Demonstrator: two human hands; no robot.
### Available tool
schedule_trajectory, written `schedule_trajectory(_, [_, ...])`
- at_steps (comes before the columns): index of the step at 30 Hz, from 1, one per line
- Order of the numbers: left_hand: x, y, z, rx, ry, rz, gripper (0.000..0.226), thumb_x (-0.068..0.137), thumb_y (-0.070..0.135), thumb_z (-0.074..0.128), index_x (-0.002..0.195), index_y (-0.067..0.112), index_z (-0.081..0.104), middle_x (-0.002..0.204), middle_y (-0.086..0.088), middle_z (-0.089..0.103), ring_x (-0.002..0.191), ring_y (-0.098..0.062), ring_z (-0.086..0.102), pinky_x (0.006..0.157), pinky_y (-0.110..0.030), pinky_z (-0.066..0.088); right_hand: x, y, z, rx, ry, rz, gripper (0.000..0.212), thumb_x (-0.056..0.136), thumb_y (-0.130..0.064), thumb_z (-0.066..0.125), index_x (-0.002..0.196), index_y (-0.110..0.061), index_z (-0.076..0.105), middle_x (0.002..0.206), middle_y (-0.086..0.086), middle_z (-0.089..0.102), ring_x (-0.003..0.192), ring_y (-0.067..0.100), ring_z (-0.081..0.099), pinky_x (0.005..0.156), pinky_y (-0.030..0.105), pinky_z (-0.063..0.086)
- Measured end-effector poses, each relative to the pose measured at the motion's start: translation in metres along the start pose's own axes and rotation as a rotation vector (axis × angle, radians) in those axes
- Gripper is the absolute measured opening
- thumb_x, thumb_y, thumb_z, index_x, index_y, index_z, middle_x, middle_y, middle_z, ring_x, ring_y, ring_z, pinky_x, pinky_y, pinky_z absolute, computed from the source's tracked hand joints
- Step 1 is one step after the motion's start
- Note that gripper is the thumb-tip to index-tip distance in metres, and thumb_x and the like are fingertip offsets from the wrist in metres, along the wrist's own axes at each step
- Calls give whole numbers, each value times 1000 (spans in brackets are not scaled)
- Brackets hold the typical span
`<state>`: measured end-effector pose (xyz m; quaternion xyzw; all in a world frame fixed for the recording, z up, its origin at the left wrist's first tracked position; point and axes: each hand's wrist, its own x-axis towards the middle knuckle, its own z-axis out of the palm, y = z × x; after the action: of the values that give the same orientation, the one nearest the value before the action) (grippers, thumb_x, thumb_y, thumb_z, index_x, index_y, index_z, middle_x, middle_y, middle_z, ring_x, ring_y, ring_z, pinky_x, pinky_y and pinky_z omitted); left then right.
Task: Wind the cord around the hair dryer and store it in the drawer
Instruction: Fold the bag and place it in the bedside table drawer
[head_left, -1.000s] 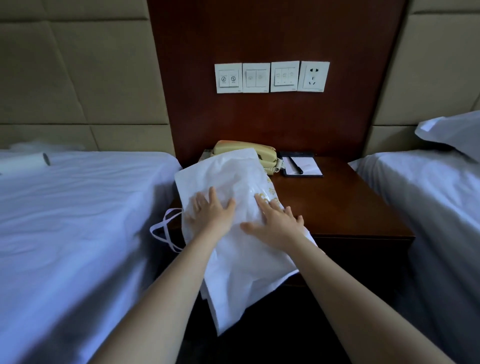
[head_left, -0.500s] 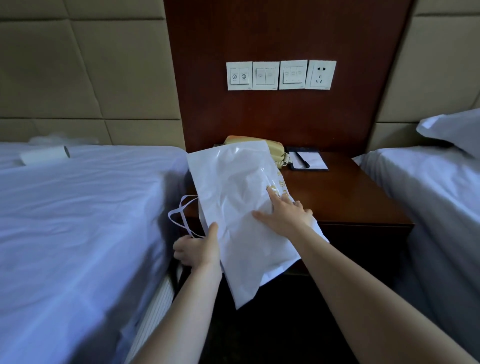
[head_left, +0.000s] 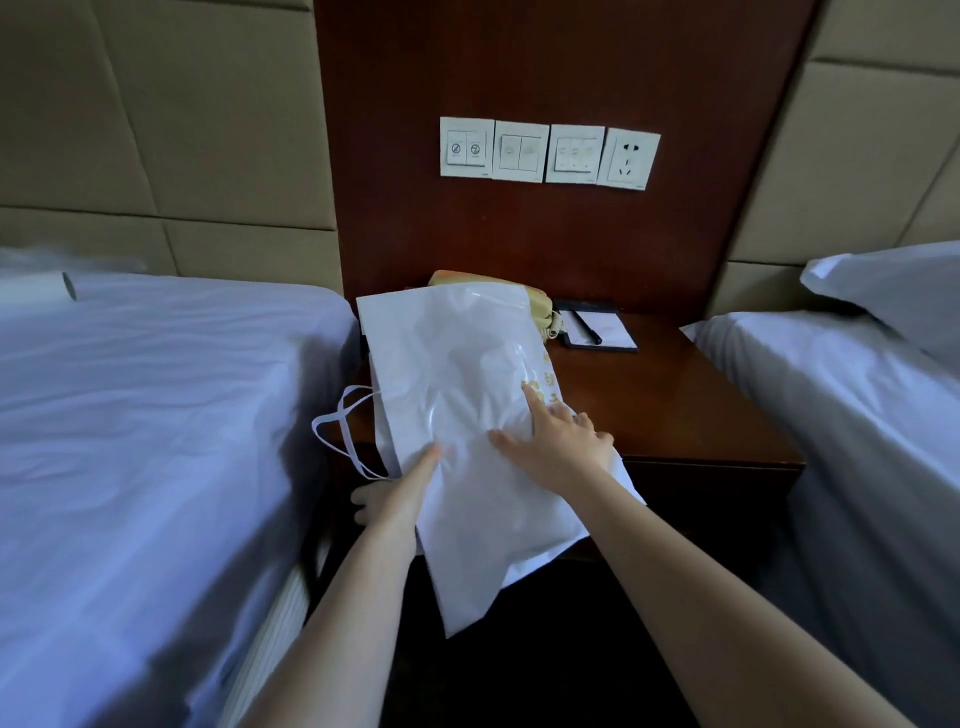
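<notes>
The left hand (head_left: 400, 491) has slipped off the top of the white bag (head_left: 457, 364) and now pinches its edge at the front-left corner of the nightstand (head_left: 675, 415), thumb above and fingers curled beneath. The right hand (head_left: 558, 447) stays flat with fingers spread, pressing the bag onto the nightstand's top. That looks like a lift or an opening coming. The hair dryer isn't in sight (inside the bag, maybe; its contents are hidden). The handles (head_left: 337, 431) dangle off the nightstand's left side. The drawer under the nightstand's top is lost in shadow.
</notes>
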<state>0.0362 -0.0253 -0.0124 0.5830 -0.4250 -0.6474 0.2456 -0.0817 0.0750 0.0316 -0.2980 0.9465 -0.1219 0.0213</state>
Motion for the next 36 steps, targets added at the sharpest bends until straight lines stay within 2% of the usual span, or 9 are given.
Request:
schedule_trajectory(4, [3,-2,-7,-96,-242,36,72,70,44,78,126,5,54,113,-7,63,87,-21,61,63,-27,44,-2,-1,0,4,33,2,80,79,-74,36,146,-39,10,148,2,34,132,31,32,98,47,29])
schedule_trajectory(13, [-15,13,-6,-36,-555,224,27,87,23,65,111,11,67,107,-6,71,98,-21,67,89,-34,50,-11,-4,2,187,28,-66,66,92,-57,26,149,-26,13,151,6,32,141,24,25,111,44,17])
schedule_trajectory(17, [-27,14,1,-4,-584,238,13,89,9,57,98,10,67,87,-5,70,80,-19,66,69,-29,50,-21,1,-3,253,-9,-137,63,95,-50,30,150,-28,7,150,6,35,140,23,26,113,43,14])
schedule_trajectory(23, [-46,8,10,-98,-515,208,22,85,-2,45,97,3,61,75,-10,63,66,-24,59,59,-26,45,-28,0,-8,388,-53,-115,52,99,-40,27,149,-26,16,147,11,35,138,30,25,111,41,17])
schedule_trajectory(26, [-56,7,16,-179,-556,208,23,90,17,53,108,8,65,95,-7,70,83,-21,66,66,-28,49,-34,4,-12,543,-120,-144,47,102,-35,19,140,-14,37,150,10,34,139,26,25,114,38,14])
schedule_trajectory(30, [-59,4,29,-92,-607,305,38,85,35,67,117,16,64,104,3,70,97,-15,66,77,-26,51,-37,10,-11,848,-246,-124,109,61,-94,19,139,-22,44,147,-5,41,140,13,29,118,40,18])
schedule_trajectory(33, [-64,-3,36,-119,-613,400,49,67,23,80,112,9,66,107,-6,71,101,-22,67,88,-36,53,-43,21,-17,969,-338,-129,82,80,-79,19,135,-27,49,139,-17,49,130,-1,41,114,23,25])
schedule_trajectory(35, [-67,-4,38,-135,-578,417,47,62,18,78,107,8,67,106,-8,71,101,-25,67,90,-38,53,-44,32,-19,1043,-387,-136,57,94,-62,15,128,-33,51,124,-27,55,112,-15,49,98,5,34])
schedule_trajectory(36, [-66,-4,38,-125,-550,409,41,65,13,77,105,9,67,105,-8,71,100,-25,67,91,-39,53,-43,36,-18,1042,-412,-144,61,90,-68,16,126,-36,53,123,-27,55,112,-14,49,101,8,35])
